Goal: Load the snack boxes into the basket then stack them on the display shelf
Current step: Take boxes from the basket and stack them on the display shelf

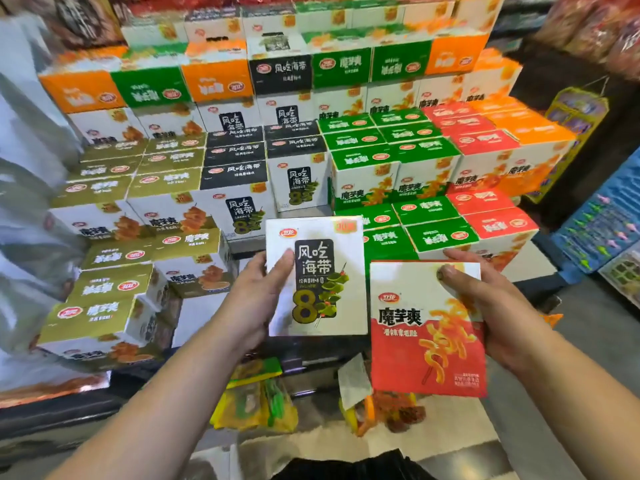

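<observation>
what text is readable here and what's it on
"风吃海带" and "8": white box held in the left hand.
"魔芋爽": red box held in the right hand.
"风吃海带": black shelf box.
"魔芋爽": green shelf box.
Smaller print everywhere: too blurred to read.

Glossy printed cardboard gleams on the black-labelled white box I see at centre and the red-and-white box at 4 o'clock. Stacked cartons at 12 o'clock share the smooth sheen. Crinkled, shiny plastic packets lie at 6 o'clock.
</observation>
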The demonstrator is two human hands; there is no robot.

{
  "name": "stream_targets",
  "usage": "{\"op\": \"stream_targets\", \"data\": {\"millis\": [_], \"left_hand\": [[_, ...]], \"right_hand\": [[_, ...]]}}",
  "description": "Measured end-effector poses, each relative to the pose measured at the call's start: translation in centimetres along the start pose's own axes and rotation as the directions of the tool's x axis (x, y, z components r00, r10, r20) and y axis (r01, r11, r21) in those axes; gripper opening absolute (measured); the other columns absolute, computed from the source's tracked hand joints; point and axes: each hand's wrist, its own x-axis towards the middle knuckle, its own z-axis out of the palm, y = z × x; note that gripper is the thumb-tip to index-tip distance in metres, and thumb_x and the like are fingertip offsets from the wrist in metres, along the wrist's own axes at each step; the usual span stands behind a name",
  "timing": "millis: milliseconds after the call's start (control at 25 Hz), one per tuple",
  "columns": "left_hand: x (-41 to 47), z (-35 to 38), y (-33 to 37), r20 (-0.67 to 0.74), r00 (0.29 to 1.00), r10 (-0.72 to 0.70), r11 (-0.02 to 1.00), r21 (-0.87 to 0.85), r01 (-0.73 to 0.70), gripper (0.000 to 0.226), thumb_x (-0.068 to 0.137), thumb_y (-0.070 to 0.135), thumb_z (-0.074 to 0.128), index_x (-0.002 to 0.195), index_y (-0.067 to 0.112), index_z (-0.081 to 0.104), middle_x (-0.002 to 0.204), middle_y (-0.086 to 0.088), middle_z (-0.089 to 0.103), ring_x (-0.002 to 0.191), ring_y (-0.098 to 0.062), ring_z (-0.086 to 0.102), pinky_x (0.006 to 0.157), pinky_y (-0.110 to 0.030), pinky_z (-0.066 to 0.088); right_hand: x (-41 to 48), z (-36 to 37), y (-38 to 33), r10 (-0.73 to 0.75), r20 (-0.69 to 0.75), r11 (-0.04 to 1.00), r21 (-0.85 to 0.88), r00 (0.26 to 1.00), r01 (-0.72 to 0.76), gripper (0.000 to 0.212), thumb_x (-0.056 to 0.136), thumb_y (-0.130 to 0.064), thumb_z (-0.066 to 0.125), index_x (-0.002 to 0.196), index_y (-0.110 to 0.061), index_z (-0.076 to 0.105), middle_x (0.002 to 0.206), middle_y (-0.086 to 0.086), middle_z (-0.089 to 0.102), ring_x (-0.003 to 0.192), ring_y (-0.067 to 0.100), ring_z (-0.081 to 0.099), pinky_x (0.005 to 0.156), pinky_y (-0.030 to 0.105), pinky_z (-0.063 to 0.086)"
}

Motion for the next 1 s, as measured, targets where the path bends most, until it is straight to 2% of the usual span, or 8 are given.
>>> {"op": "stream_targets", "data": {"millis": [160,280,360,560,720,840,920,1000], "left_hand": [[2.1,0.7,2.4,0.029,0.998,0.060,0.990,-0.132,-0.056,0.064,0.078,0.026,0.069,0.137,0.022,0.044,0.120,-0.004,0.070,0.100,-0.026,0.071,0.079,-0.048,0.059],[4.2,0.4,4.3,0.005,0.994,0.107,0.993,-0.046,-0.107,0.056,0.086,0.011,0.068,0.136,0.016,0.045,0.120,-0.007,0.070,0.098,-0.029,0.072,0.086,-0.054,0.056],[5.8,-0.2,5.5,-0.022,0.991,0.131,0.991,-0.024,-0.132,0.055,0.085,0.006,0.069,0.135,0.011,0.046,0.118,-0.009,0.070,0.095,-0.027,0.072,0.079,-0.047,0.058],[9.4,-1.9,9.0,-0.031,0.971,0.236,0.958,0.174,-0.227,0.060,0.075,0.005,0.079,0.125,0.016,0.048,0.116,-0.006,0.068,0.100,-0.024,0.069,0.081,-0.042,0.057],[11.6,-2.9,11.2,0.084,0.942,0.324,0.903,0.270,-0.334,0.080,0.083,0.007,0.075,0.142,0.039,0.030,0.120,0.006,0.060,0.100,-0.010,0.067,0.078,-0.032,0.058],[13.0,-3.0,11.9,0.164,0.924,0.345,0.860,0.339,-0.381,0.068,0.082,0.010,0.076,0.132,0.040,0.040,0.111,0.009,0.066,0.094,-0.010,0.070,0.077,-0.028,0.060],[13.5,-2.8,12.0,0.196,0.910,0.364,0.826,0.384,-0.413,0.062,0.079,0.011,0.079,0.125,0.036,0.046,0.103,0.014,0.067,0.087,-0.001,0.070,0.073,-0.018,0.057],[14.1,-2.8,12.0,0.245,0.886,0.394,0.750,0.472,-0.464,0.064,0.074,0.016,0.084,0.120,0.040,0.048,0.101,0.017,0.067,0.084,0.008,0.067,0.071,-0.008,0.051]], "right_hand": [[0.7,-1.1,-1.9,0.015,0.085,1.000,-0.015,0.996,-0.013,0.047,0.066,-0.031,0.076,0.111,-0.035,0.065,0.108,0.007,0.074,0.094,0.033,0.072,0.077,0.050,0.057],[0.9,-1.5,-2.5,0.059,0.133,0.998,-0.033,0.989,-0.055,0.061,0.053,-0.039,0.087,0.110,-0.037,0.066,0.108,0.008,0.074,0.095,0.034,0.071,0.075,0.049,0.057],[1.3,-1.4,-2.8,0.069,0.170,0.997,-0.034,0.983,-0.064,0.072,0.045,-0.040,0.093,0.112,-0.036,0.065,0.108,0.009,0.074,0.094,0.036,0.071,0.075,0.051,0.058],[3.0,0.3,-3.3,0.039,0.149,0.998,0.033,0.988,-0.045,0.064,0.052,-0.038,0.091,0.110,-0.035,0.065,0.107,0.013,0.073,0.093,0.039,0.071,0.081,0.056,0.056],[4.6,2.6,-3.5,-0.008,0.101,0.997,0.077,0.995,0.000,0.044,0.071,-0.025,0.070,0.114,-0.031,0.062,0.105,0.013,0.074,0.093,0.038,0.071,0.092,0.060,0.049],[5.6,4.1,-3.5,-0.015,0.075,0.997,0.073,0.997,0.010,0.045,0.072,-0.024,0.067,0.117,-0.030,0.061,0.103,0.012,0.074,0.092,0.036,0.072,0.091,0.060,0.049],[6.2,4.8,-3.4,-0.031,0.065,0.997,0.078,0.997,0.026,0.052,0.067,-0.029,0.076,0.116,-0.030,0.062,0.104,0.011,0.074,0.091,0.035,0.072,0.084,0.056,0.053],[6.7,5.2,-3.0,-0.024,0.067,0.996,0.089,0.997,0.018,0.079,0.042,-0.041,0.095,0.114,-0.032,0.064,0.106,0.012,0.074,0.092,0.036,0.072,0.075,0.053,0.057]]}}
